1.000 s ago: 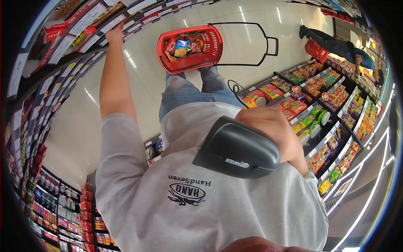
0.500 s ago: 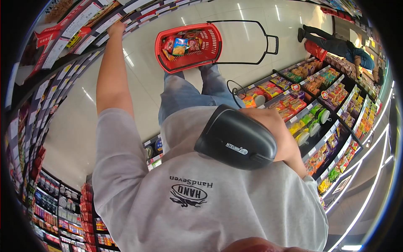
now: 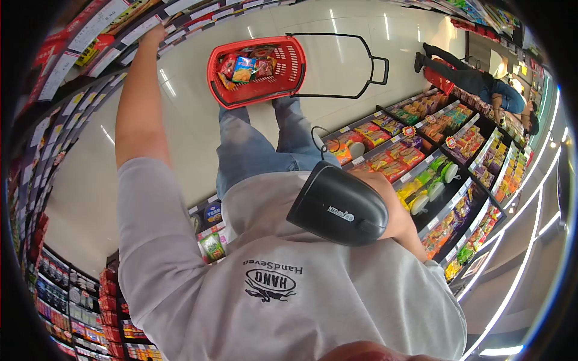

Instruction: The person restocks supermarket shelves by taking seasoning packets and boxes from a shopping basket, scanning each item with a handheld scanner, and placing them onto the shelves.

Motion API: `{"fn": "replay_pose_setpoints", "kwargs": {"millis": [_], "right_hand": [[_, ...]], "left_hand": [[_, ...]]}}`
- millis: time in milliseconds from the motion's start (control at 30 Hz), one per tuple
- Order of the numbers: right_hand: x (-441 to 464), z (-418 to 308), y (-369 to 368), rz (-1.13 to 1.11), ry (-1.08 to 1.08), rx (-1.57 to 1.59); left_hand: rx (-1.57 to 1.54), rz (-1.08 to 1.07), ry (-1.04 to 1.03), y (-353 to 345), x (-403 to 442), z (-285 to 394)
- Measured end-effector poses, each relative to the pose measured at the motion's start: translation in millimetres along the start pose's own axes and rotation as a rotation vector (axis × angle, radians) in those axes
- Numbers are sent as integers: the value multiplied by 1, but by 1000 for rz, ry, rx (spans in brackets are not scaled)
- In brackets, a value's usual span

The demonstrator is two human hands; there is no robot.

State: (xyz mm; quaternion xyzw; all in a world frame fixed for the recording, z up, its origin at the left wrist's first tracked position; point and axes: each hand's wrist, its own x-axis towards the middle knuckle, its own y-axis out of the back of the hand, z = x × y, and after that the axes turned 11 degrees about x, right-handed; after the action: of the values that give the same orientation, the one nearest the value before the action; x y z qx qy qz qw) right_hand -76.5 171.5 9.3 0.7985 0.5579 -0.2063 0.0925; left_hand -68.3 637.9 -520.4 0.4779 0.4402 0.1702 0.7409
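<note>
Where price-labelled shelving (image 3: pixel 135 31) curves along the far left, left hand (image 3: pixel 153 36): arm outstretched, touching the labelled shelf edge; fingers partly hidden, so whether its grip is released or clenched cannot be told. Right hand: hidden behind a rounded black device (image 3: pixel 340 204) with pale lettering, which lies across the front of the bent right forearm (image 3: pixel 398 210); state of grip cannot be told. Red basket (image 3: pixel 256 71): one, far side, ahead of the wearer's jeans (image 3: pixel 259 147), perforated walls, long black handle (image 3: pixel 361 90) extended to the right; contents, snack packets (image 3: pixel 245 69), one blue, others chiefly red, heaped toward its left end. Thin black cord (image 3: pixel 325 139): looped, beyond the device. Snack display (image 3: pixel 421 150): right side, tiered, bright bags in rows. Another person (image 3: pixel 490 90): far right, dark trousers, blue top, beside a second red basket (image 3: pixel 438 78). Grey T-shirt (image 3: pixel 283 253): near, printed "HandSeven".
</note>
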Motion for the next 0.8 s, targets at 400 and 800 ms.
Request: {"fn": "replay_pose_setpoints", "kwargs": {"millis": [400, 800], "right_hand": [[2, 70, 42, -33, -200, 56], [-8, 177, 138, -123, -404, 185]], "left_hand": [[204, 312, -91, -11, -1, -20], [-347, 884, -69, -54, -138, 91]]}}
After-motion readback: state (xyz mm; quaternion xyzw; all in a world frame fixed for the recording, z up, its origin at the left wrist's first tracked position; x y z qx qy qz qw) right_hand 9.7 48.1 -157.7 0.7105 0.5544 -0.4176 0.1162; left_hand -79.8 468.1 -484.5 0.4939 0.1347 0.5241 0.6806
